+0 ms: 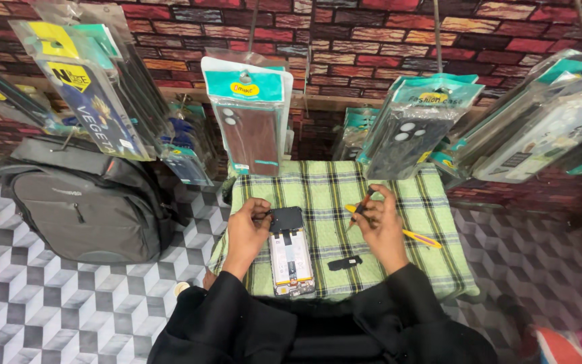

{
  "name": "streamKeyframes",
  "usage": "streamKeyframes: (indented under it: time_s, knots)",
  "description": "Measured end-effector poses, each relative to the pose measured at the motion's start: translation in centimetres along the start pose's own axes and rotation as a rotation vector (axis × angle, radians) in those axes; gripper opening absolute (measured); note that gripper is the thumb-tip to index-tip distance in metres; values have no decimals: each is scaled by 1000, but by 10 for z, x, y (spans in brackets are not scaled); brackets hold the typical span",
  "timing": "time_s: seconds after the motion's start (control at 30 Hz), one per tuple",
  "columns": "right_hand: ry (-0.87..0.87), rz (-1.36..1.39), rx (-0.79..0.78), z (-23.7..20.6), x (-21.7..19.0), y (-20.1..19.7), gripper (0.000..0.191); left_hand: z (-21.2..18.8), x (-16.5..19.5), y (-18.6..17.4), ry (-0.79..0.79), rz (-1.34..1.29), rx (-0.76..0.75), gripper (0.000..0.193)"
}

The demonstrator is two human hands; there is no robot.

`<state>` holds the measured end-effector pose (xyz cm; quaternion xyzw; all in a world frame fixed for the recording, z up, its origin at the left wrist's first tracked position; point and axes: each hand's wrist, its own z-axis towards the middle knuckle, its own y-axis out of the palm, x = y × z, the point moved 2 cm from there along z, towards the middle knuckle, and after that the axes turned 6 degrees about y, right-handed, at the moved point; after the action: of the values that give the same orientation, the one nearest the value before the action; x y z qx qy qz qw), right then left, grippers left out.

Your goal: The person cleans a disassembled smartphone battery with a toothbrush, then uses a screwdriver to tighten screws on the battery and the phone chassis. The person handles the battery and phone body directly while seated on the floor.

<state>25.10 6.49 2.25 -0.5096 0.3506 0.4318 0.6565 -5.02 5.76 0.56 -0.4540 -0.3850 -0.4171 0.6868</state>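
Opened phone (291, 259), back cover off, lying lengthwise on the green checked cloth (325, 189) at its near edge. Small black cover piece (345, 263) just right of it. Left hand (247, 229) pinches a black plate (285, 219) at the phone's far end. Right hand (380, 222) grips a screwdriver (362, 205). Yellow tool (419, 237) beside that hand. Grey backpack (85, 202) on the floor, left. Packaged phone cases (254, 114) hang beyond.
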Motion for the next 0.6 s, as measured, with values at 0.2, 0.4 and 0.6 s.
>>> streamKeyframes:
  time_s: [0.2, 0.4, 0.6]
  knots:
    - [2, -89, 25, -6, 2, 2, 71, 0, 2, 0, -10, 7, -41, 27]
    - [27, 28, 42, -8, 8, -3, 74, 3, 6, 1, -4, 56, -48, 27]
    - [65, -35, 47, -9, -4, -5, 65, 1, 9, 0, -4, 50, -41, 26]
